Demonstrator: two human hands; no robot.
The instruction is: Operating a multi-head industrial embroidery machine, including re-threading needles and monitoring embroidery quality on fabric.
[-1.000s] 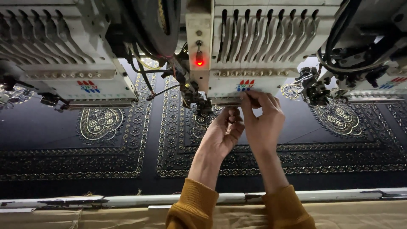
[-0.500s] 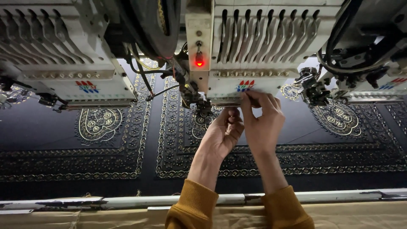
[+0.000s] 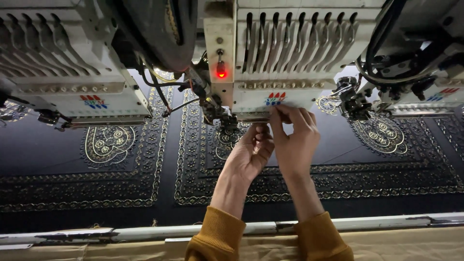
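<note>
The needle bar (image 3: 251, 116) of the embroidery head (image 3: 285, 53) is pinched by the right hand (image 3: 296, 140), while the left hand (image 3: 251, 152) is curled loosely beside it, above dark cloth (image 3: 145, 174).

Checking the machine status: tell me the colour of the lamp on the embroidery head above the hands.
Red, glowing: the lamp on the embroidery head, head view.

The fabric (image 3: 159, 159) was black with gold ornamental embroidery; the machine head (image 3: 290, 53) white; its indicator lamp (image 3: 221, 73) red; the sleeves (image 3: 217, 237) mustard.
</note>
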